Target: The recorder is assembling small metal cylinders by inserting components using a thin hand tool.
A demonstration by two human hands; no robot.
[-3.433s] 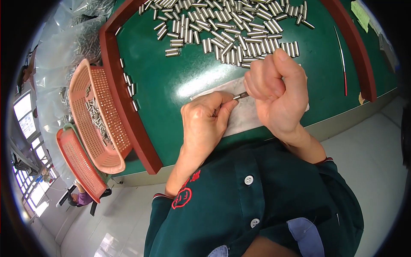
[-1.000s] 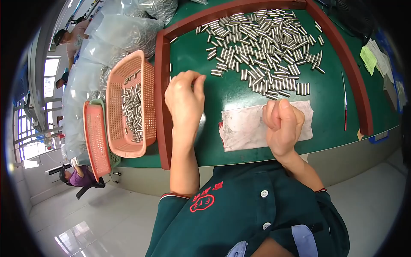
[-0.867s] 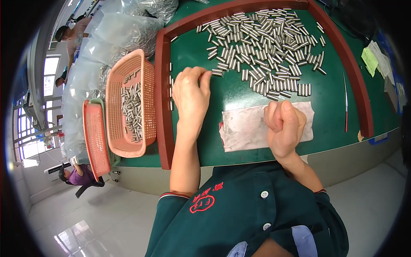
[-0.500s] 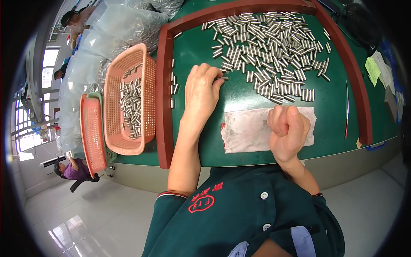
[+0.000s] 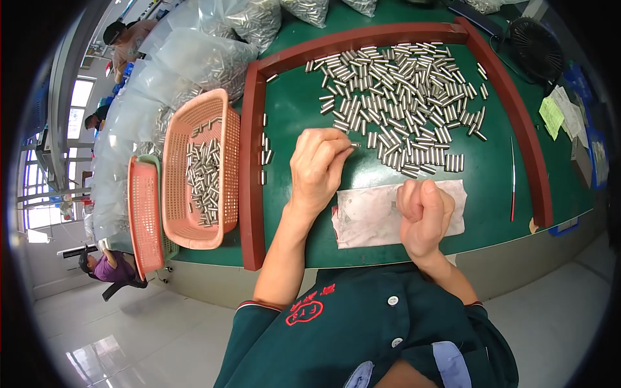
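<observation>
- Pinching with the left hand point(image 5: 317, 169) one short, shiny silver cylinder point(image 5: 356, 145), mostly hidden by closed fingertips, beside the lower-left edge of the loose pile point(image 5: 414, 97) of similar ones.
- Curling the right hand point(image 5: 422, 220) tightly over the pale cloth point(image 5: 369, 216); cannot tell its contents.
- Moved the left hand rightward since a second ago, away from the red rail point(image 5: 253, 168).
</observation>
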